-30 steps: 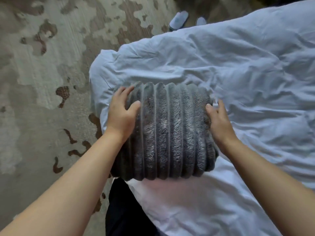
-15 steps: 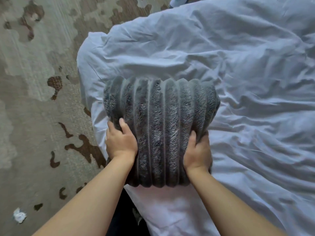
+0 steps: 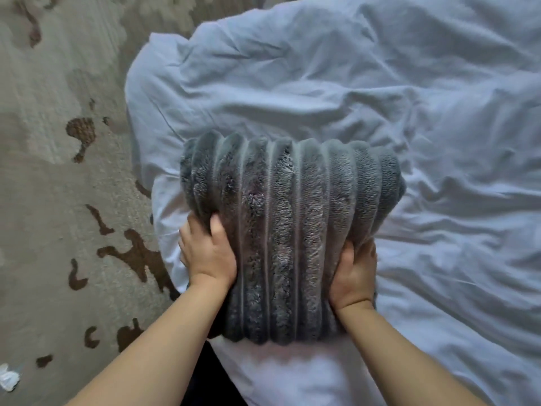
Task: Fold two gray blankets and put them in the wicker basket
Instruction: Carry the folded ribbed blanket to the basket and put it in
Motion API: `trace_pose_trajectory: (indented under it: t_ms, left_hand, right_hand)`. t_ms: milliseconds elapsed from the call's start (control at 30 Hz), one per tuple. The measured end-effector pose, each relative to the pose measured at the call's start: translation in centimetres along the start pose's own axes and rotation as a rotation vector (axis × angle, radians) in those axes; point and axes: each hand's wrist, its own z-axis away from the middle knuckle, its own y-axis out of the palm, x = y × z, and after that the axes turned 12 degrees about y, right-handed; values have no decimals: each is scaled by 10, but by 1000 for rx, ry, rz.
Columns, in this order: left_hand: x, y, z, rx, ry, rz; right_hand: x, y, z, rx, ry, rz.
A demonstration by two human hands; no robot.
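left hand (image 3: 208,254) grips near-left side of folded gray ribbed blanket (image 3: 289,230), thumb on top, fingers wrapped under | right hand (image 3: 352,273) grips near-right side likewise | blanket at near-left corner of bed on rumpled white duvet (image 3: 380,98) | patterned beige-brown carpet (image 3: 58,200) left | white scrap (image 3: 8,380) near-left
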Motion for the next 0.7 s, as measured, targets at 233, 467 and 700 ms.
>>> trace_pose_trajectory:
  t_ms: [233,467,700]
  left_hand:
    - [-9,-55,-13,494,-102,313]
    - [-38,-76,0,482,-28,387]
    - [-53,-108,38,590,54,579]
  right_hand:
    - [22,-38,-21,382,477,-575]
    - [52,-78,-12,716,573,-698]
    - [62,-130,43,702,532,-756]
